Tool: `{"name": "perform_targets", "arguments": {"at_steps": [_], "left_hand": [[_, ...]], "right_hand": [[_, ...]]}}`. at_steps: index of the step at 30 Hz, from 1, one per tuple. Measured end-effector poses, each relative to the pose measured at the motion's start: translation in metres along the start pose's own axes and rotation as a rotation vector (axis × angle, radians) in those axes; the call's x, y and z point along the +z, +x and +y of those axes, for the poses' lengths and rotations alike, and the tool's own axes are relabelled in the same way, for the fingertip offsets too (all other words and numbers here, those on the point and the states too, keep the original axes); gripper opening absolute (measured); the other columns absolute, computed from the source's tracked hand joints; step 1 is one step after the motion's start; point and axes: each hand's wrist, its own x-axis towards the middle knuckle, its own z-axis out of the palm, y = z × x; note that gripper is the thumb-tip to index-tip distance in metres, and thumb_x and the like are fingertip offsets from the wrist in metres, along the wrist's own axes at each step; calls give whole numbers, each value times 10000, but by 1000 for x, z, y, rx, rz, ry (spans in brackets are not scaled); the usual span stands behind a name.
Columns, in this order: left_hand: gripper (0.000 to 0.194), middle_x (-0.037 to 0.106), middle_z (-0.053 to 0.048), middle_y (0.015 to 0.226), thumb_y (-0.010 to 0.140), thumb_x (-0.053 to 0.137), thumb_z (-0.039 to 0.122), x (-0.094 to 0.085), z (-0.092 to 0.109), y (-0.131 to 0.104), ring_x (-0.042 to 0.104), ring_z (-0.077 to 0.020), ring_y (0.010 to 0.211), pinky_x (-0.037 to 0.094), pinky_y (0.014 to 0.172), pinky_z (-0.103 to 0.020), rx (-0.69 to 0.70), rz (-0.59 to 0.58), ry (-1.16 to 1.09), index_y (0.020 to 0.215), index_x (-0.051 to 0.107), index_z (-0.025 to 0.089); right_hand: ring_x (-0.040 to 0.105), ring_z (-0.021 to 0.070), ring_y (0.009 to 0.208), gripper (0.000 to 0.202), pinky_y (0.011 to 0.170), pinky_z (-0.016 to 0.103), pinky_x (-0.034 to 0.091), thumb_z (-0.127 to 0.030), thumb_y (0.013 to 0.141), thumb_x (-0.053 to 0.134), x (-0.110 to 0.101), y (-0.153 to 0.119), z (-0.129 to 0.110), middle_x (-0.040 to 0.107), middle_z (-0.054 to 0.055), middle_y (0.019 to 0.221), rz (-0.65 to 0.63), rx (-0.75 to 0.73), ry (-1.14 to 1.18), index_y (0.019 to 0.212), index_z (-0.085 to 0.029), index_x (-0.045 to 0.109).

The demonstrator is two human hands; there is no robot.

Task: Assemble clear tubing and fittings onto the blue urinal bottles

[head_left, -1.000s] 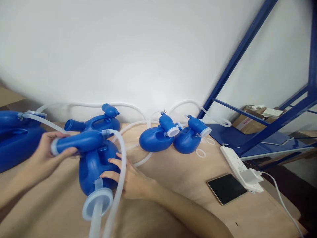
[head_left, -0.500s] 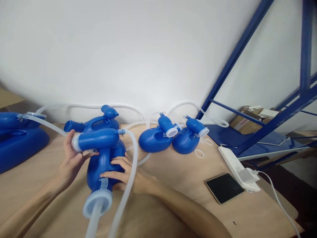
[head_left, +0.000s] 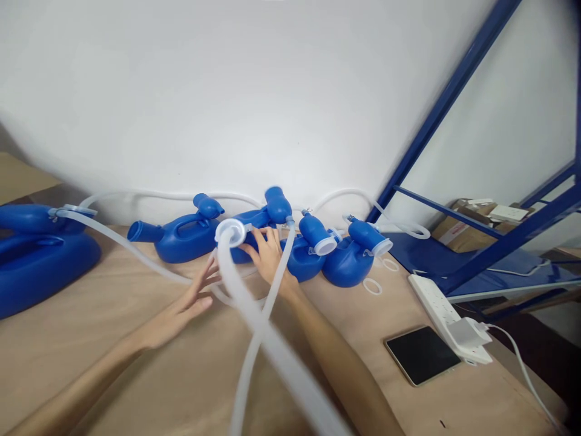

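My right hand (head_left: pixel 269 255) grips the blue plastic urinal bottle (head_left: pixel 254 218), which stands in the row near the wall. Its white cap (head_left: pixel 218 232) faces me, and a thick translucent hose (head_left: pixel 290 363) runs from it toward the camera. The bottle's blue funnel-like head (head_left: pixel 278 206) tilts up, and a second translucent hose (head_left: pixel 278 275) hangs from its end. Just left of the cap, my left hand (head_left: pixel 195 300) is open with its fingers stretched out, holding nothing. Part of the bottle's body is hidden behind my right hand and the hoses.
More blue bottles stand at the far left (head_left: pixel 45 272), beside the held one (head_left: pixel 186 242) and to its right (head_left: pixel 347 266). White rings (head_left: pixel 373 287), a phone (head_left: pixel 422 356) and a power strip (head_left: pixel 436 303) lie on the right. A blue metal frame (head_left: pixel 445 109) rises beyond.
The bottle has moved away from me and to the right, into the row by the wall. My left hand has let go of its head; my right hand stays on the bottle.
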Motion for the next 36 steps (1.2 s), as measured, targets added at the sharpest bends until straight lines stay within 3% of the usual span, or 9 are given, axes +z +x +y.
{"name": "perform_targets", "arguments": {"at_steps": [3, 6, 11, 16, 22, 26, 31, 33, 36], "left_hand": [[966, 115, -55, 1759, 972, 595, 504, 18, -6, 17, 315, -314, 1565, 421, 1203, -530, 2, 29, -78, 1639, -102, 480], [1000, 279, -133, 1701, 888, 702, 522, 21, -9, 43, 385, -357, 1521, 424, 1186, -562, -32, 155, -25, 1668, 95, 370], [724, 585, -119, 1468, 843, 720, 582, 3, -2, 70, 589, -335, 1326, 479, 1116, -479, -70, 377, 161, 1456, 507, 261], [597, 741, -82, 1181, 941, 553, 620, 0, 1, 83, 728, -257, 1016, 556, 887, -338, -116, 327, 162, 1384, 541, 220], [626, 710, -95, 1290, 915, 523, 638, -13, -8, 109, 692, -274, 1105, 517, 1012, -368, -92, 322, 222, 1349, 592, 193], [585, 742, -90, 1164, 822, 640, 637, -55, 7, 110, 688, -292, 1037, 524, 1010, -399, -151, 337, 368, 1181, 712, 181], [755, 522, -220, 1428, 927, 491, 677, -115, 21, 82, 407, -463, 1410, 346, 1150, -629, -340, 751, 741, 1394, 585, 91], [925, 411, -246, 1535, 873, 508, 793, -136, 8, 69, 369, -515, 1431, 387, 1088, -677, -497, 627, 814, 1504, 460, 119], [919, 582, -209, 1380, 872, 519, 799, -156, -23, 58, 574, -414, 1263, 482, 1044, -556, -581, 306, 700, 1417, 461, 62]], "right_hand": [[526, 257, 1169, 387, 1123, 446, 416, -300, 1086, 421, 17, 8, 11, 625, 131, 1198, 3, 60, -5, 1382, -218, 656], [519, 250, 1192, 368, 1169, 480, 327, -225, 1075, 427, 28, 9, 16, 666, 107, 1196, -33, 0, -38, 1330, -225, 694], [518, 242, 1191, 370, 1142, 435, 348, -391, 1064, 512, 25, 17, 30, 707, 93, 1147, -95, -66, -38, 1321, -197, 695], [541, 264, 1260, 454, 1202, 473, 314, -393, 1062, 515, 25, 26, 40, 695, 121, 1219, -261, -80, -202, 1478, -223, 583], [265, 428, 1555, 847, 1266, 592, 198, -371, 971, 668, 26, 9, 22, 356, 324, 1604, -399, -67, -397, 1636, -28, 271], [122, 440, 1596, 739, 1288, 610, 146, -325, 992, 626, -6, -22, 11, 233, 317, 1660, -564, -195, -462, 1616, -48, 343], [93, 395, 1608, 698, 1303, 594, 199, -463, 990, 631, -79, -71, 7, 255, 224, 1685, -795, -232, -276, 1571, -115, 460], [163, 406, 1596, 717, 1270, 612, 294, -547, 959, 651, -119, -84, 12, 321, 164, 1674, -885, -168, -132, 1552, -171, 503], [638, 338, 1302, 474, 1135, 520, 514, -508, 993, 606, -185, -94, 38, 673, 106, 1395, -770, 72, 16, 1374, -237, 684]]}}
